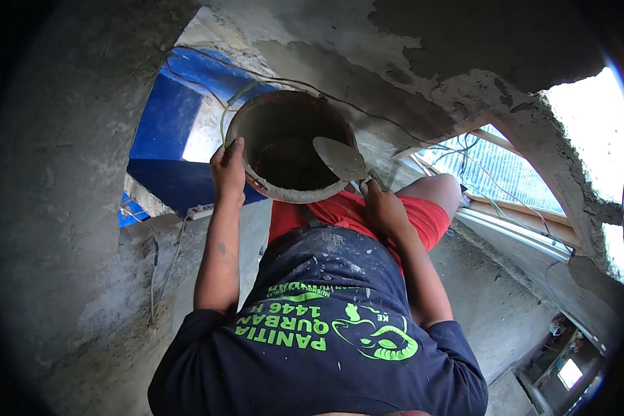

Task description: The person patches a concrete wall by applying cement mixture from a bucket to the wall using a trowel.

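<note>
A round bucket [298, 195], its rim and inner wall coated in grey mortar, is tilted in front of me above my lap. My left hand [229, 170] grips its left rim, with the thumb up along the edge. In my right hand [383, 206], closed at the bucket's lower right edge, is the handle of a trowel. The trowel's rounded blade [340, 158], smeared with grey, lies across the right part of the bucket's mouth. How much mortar the dark inside of the bucket holds is hard to make out.
Rough grey plastered walls [69, 173] surround me. Beyond the bucket is a blue surface [163, 114]. A thin cable [381, 114] runs along the wall behind it. To the right, a wood-framed opening [513, 173] has loose wires across it. Cords hang at the left.
</note>
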The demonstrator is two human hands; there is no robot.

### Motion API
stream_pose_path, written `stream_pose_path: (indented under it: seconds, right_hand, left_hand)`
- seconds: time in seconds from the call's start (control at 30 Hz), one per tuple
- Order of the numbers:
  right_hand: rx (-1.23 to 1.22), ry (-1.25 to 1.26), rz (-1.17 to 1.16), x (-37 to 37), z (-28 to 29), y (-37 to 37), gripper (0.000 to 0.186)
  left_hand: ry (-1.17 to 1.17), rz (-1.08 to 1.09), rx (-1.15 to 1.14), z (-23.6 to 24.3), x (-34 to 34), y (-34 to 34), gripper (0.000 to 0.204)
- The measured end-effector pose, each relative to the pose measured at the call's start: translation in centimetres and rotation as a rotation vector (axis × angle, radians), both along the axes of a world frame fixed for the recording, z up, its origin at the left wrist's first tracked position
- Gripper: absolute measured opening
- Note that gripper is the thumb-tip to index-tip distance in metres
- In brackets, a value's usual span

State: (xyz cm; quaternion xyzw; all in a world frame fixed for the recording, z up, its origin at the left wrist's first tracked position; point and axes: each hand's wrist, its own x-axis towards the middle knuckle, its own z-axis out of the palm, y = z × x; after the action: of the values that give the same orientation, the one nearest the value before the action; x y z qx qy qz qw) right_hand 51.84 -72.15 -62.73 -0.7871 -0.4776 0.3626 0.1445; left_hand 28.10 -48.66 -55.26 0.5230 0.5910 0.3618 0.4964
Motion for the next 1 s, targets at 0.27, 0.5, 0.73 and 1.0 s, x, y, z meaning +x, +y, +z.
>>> stream_pose_path:
  seconds: [0.27, 0.5, 0.73, 1.0]
  right_hand:
    - [-0.1, -0.09, 0.076, 0.5, 2.2, -2.4, 0.034]
    - [0.014, -0.076, 0.004, 1.3, 2.6, -6.2, 0.029]
    - [0.531, 0.061, -0.166, 3.1, 1.8, -7.5, 0.029]
    - [0.342, 0.03, -0.194, 6.7, 10.9, -3.4, 0.038]
  left_hand:
    - [-0.082, 0.006, -0.042, -1.1, 0.5, 1.6, 0.037]
    - [-0.155, 0.011, -0.088, -3.0, -3.0, 3.4, 0.041]
    - [-0.155, 0.076, -0.062, -1.0, -3.9, 0.7, 0.038]
    - [0.032, 0.019, 0.248, -0.5, -3.7, -3.3, 0.039]
